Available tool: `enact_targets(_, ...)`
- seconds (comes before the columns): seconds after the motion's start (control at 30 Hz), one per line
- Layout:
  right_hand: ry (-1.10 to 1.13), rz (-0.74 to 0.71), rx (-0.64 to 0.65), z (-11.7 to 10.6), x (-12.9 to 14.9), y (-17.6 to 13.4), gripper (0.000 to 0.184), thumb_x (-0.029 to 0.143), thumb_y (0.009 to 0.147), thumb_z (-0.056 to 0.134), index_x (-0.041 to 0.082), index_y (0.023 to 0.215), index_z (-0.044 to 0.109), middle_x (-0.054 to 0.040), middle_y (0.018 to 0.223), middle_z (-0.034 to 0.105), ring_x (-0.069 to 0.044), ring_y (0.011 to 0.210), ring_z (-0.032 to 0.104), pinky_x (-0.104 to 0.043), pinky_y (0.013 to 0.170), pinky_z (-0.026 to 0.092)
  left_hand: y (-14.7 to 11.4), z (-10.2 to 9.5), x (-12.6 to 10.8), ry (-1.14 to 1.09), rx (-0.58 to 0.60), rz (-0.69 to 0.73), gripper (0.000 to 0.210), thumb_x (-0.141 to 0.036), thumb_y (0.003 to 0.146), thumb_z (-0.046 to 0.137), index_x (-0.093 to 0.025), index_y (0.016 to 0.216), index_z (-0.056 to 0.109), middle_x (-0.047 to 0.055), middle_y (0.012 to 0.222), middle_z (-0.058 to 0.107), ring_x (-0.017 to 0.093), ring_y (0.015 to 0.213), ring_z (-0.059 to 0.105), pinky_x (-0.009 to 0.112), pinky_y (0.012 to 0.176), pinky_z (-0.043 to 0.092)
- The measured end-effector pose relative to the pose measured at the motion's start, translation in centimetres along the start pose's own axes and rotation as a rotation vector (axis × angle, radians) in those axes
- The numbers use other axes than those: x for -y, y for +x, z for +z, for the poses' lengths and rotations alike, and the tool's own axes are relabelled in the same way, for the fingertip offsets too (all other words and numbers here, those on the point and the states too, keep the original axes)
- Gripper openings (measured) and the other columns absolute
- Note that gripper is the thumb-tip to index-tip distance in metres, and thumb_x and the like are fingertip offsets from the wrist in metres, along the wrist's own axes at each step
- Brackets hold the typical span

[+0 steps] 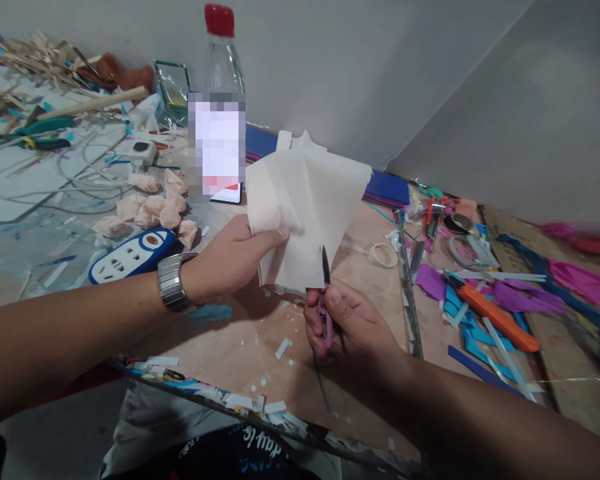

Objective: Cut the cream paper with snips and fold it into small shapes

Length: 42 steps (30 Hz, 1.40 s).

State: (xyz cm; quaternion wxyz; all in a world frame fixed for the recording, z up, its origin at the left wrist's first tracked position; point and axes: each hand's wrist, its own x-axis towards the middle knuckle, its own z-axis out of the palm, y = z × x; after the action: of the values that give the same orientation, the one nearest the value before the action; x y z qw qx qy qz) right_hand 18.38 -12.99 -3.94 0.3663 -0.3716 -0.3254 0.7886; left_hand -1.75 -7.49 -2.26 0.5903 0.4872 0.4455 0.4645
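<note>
My left hand (245, 253), with a metal watch band at the wrist, pinches a cream-white sheet of paper (310, 193). Its thumb lies on top and its other fingers are hidden behind. The paper is raised over the work board and looks layered or folded at its left side. My right hand (353, 320) grips a small pair of scissors (325, 307) with pink handles. Their dark blade points up at the lower edge of the paper, and part of it overlaps the sheet. Whether the blades are apart I cannot tell.
Crumpled peach paper pieces (153, 207), a blue-white power strip (130, 257) and a phone (220, 153) lie left. A red-capped bottle (223, 60) stands behind. On the right are a tape roll (383, 255), an orange utility knife (500, 317) and coloured scraps. A wall rises behind.
</note>
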Motion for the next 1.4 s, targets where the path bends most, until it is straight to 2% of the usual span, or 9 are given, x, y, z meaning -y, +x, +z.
enact_targets(0.13,0.000,0.000,-0.001,-0.06,-0.04,0.05,0.035,0.051,0.087,0.075,0.018,0.089,0.061,0.0051,0.063,0.057,-0.006,0.045,0.050,-0.016,0.043,0.038,-0.07,-0.02,-0.13,0.007,0.010,-0.028,0.038,-0.041,0.090,0.067,-0.018,0.119,0.073,0.009,0.109,0.078,0.027,0.094,0.073,0.039,0.084,0.059)
enact_targets(0.33,-0.020,-0.016,0.018,-0.05,-0.08,0.06,0.035,0.052,0.089,0.073,0.019,0.090,0.060,0.0056,0.062,0.055,-0.005,0.045,0.048,-0.016,0.043,0.037,0.03,-0.14,-0.34,0.011,0.002,0.036,0.037,-0.041,0.089,0.070,-0.015,0.115,0.073,0.011,0.116,0.076,0.027,0.103,0.071,0.037,0.091,0.057)
enact_targets(0.47,-0.023,-0.016,0.021,-0.07,-0.19,0.03,0.035,0.051,0.089,0.073,0.019,0.090,0.061,0.0056,0.063,0.055,-0.005,0.045,0.048,-0.016,0.043,0.036,0.20,-0.14,-0.68,-0.101,-0.019,0.018,0.048,-0.049,0.088,0.071,-0.014,0.121,0.070,0.012,0.119,0.075,0.029,0.103,0.072,0.041,0.089,0.058)
enact_targets(0.57,-0.030,-0.022,0.017,-0.22,-0.32,0.04,0.034,0.051,0.089,0.073,0.019,0.093,0.062,0.0057,0.064,0.055,-0.005,0.045,0.049,-0.017,0.043,0.035,0.35,-0.13,-0.83,-0.169,-0.048,-0.018,0.048,-0.050,0.088,0.070,-0.015,0.121,0.069,0.012,0.118,0.075,0.029,0.101,0.073,0.041,0.087,0.059)
enact_targets(0.67,-0.065,-0.030,0.017,-0.36,-0.41,0.06,0.035,0.053,0.089,0.071,0.019,0.093,0.061,0.0053,0.065,0.055,-0.006,0.046,0.049,-0.018,0.043,0.034,0.47,-0.24,-0.64,-0.146,-0.075,-0.031,0.042,-0.049,0.087,0.070,-0.017,0.114,0.072,0.009,0.113,0.077,0.028,0.098,0.073,0.038,0.084,0.059)
enact_targets(0.87,-0.055,-0.040,0.005,-0.26,-0.46,0.03,0.037,0.053,0.091,0.069,0.020,0.086,0.056,0.0051,0.066,0.056,-0.005,0.045,0.049,-0.017,0.043,0.032,0.46,-0.41,-0.06,-0.163,-0.038,-0.022,0.036,-0.046,0.089,0.069,-0.017,0.111,0.074,0.009,0.113,0.078,0.025,0.095,0.073,0.034,0.082,0.058)
enact_targets(1.17,-0.082,-0.045,0.002,-0.13,-0.31,-0.06,0.037,0.054,0.091,0.069,0.019,0.085,0.055,0.0049,0.067,0.055,-0.005,0.046,0.049,-0.017,0.043,0.033,0.42,-0.21,-0.12,-0.114,-0.073,-0.005,0.040,-0.048,0.089,0.068,-0.016,0.113,0.073,0.009,0.115,0.077,0.027,0.103,0.072,0.036,0.086,0.058)
enact_targets(1.4,-0.083,-0.042,0.008,-0.17,-0.34,-0.11,0.036,0.054,0.092,0.067,0.020,0.087,0.055,0.0050,0.067,0.055,-0.005,0.047,0.049,-0.017,0.044,0.033,0.31,-0.16,-0.03,-0.130,-0.051,0.003,0.037,-0.047,0.089,0.069,-0.017,0.109,0.075,0.009,0.113,0.077,0.026,0.099,0.072,0.036,0.085,0.058)
